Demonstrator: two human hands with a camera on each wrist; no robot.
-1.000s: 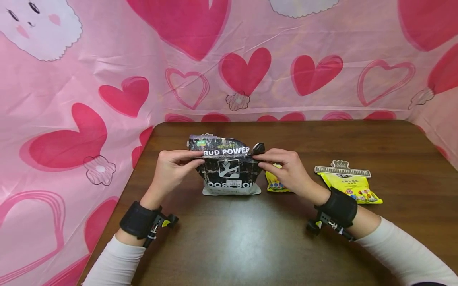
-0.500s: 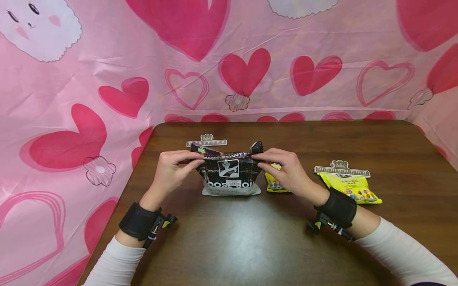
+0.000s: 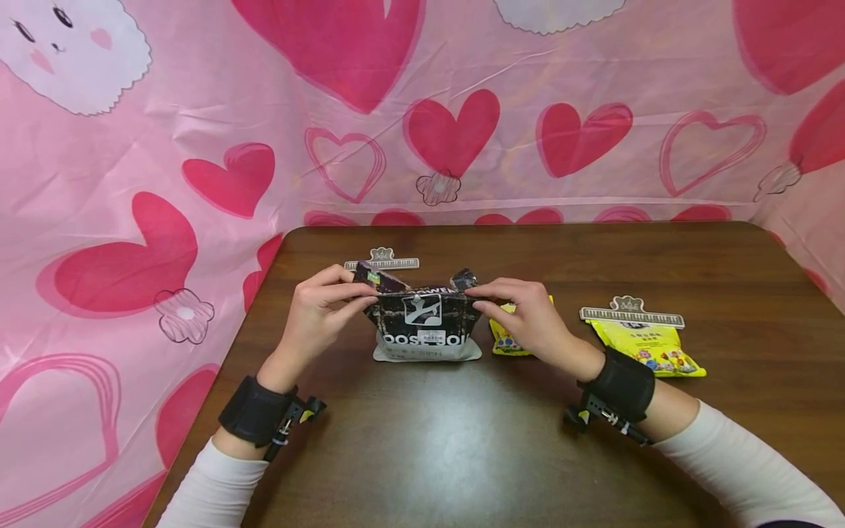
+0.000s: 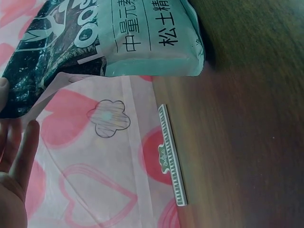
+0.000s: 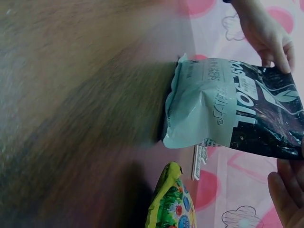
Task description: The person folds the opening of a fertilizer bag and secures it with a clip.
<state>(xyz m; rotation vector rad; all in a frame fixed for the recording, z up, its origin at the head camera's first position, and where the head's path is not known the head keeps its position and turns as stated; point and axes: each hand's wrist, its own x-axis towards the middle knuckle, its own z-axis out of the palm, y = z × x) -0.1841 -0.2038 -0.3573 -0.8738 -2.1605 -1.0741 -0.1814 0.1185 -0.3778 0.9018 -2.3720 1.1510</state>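
Observation:
A black and pale-grey bag of soil (image 3: 425,323) with white lettering stands upright at the middle of the table. My left hand (image 3: 322,312) pinches its upper left edge between thumb and fingers; my right hand (image 3: 524,314) pinches the upper right edge. Between them the bag's top is folded over backward, and crumpled corners stick up on either side. The left wrist view shows the pale bottom of the bag (image 4: 147,38) and part of my left hand (image 4: 14,175). In the right wrist view both hands appear at the dark upper part of the bag (image 5: 204,104).
A piano-key clip (image 3: 389,262) lies behind the bag. Partly hidden by my right hand is a yellow packet (image 3: 505,342). Farther right lies another yellow packet (image 3: 650,348) with a similar clip (image 3: 630,315) along its top. A pink heart-print cloth (image 3: 370,169) hangs behind the table.
The bag's top has been folded down and backward, so most of the upper lettering is turned away. The clip behind it has come into view. Both hands stay at the bag's sides.

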